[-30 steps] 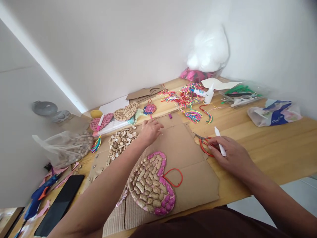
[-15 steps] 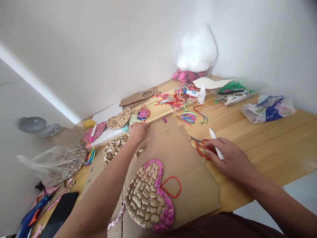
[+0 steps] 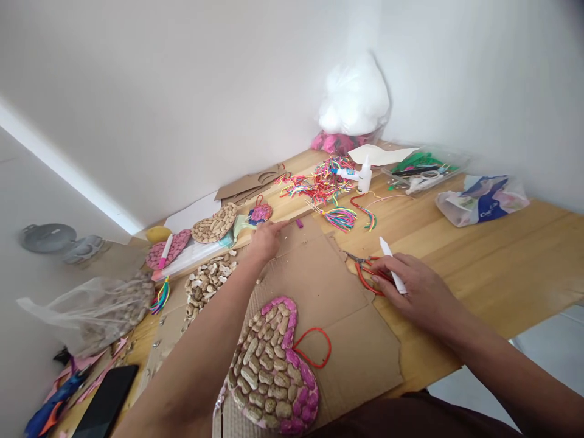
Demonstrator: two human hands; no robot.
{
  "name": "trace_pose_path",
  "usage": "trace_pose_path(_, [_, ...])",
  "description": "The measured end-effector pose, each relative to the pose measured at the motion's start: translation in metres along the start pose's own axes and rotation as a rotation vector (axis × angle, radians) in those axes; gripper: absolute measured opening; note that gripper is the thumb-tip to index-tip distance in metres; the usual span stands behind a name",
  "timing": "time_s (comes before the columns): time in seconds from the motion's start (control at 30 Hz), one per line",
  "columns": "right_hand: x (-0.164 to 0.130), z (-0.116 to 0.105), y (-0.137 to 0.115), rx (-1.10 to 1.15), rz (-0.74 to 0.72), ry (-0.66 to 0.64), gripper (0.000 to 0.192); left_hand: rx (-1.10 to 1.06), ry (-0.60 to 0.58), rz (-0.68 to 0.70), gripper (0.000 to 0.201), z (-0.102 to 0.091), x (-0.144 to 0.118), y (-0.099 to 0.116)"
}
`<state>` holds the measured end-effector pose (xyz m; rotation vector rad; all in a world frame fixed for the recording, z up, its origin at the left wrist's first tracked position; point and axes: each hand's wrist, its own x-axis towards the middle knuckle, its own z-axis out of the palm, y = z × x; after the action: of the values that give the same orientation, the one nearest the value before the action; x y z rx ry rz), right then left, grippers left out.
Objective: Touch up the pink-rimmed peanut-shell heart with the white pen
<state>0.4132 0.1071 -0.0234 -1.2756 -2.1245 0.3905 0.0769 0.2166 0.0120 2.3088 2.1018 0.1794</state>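
My left hand (image 3: 266,239) reaches across the brown cardboard sheet (image 3: 347,328) to its far edge, fingers extended near a small purple cap (image 3: 300,223); it holds nothing that I can see. My right hand (image 3: 413,289) grips a white marker (image 3: 392,273) and rests beside red-handled scissors (image 3: 366,271) on the wooden table (image 3: 502,261). A heart made of peanut shells (image 3: 274,368), partly painted pink and with a red cord loop, lies on the cardboard near me.
Loose peanut shells (image 3: 207,281) and a plastic bag of peanuts (image 3: 98,310) lie left. Further hearts (image 3: 214,222), coloured cords (image 3: 326,182), a glue bottle (image 3: 364,174), a clear tray (image 3: 424,165) and a white stuffing bag (image 3: 353,103) sit at the back. A black phone (image 3: 103,407) is near left.
My left hand moved from the cardboard's middle toward its far edge, first left, then back right near the purple cap. My right hand kept the marker. The view shifted slightly.
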Motion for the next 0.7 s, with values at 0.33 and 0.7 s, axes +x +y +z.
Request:
trace_pose_path(0.33, [0.0,-0.001,-0.001,0.01,0.011,-0.004,0.019,0.039,-0.006,0.071,0.053,-0.001,-0.006,0.003])
trace_pose_path(0.7, [0.001,-0.002,-0.003,0.01,0.001,0.006,0.018,0.011,0.003,0.08,0.054,0.0,0.002,0.009])
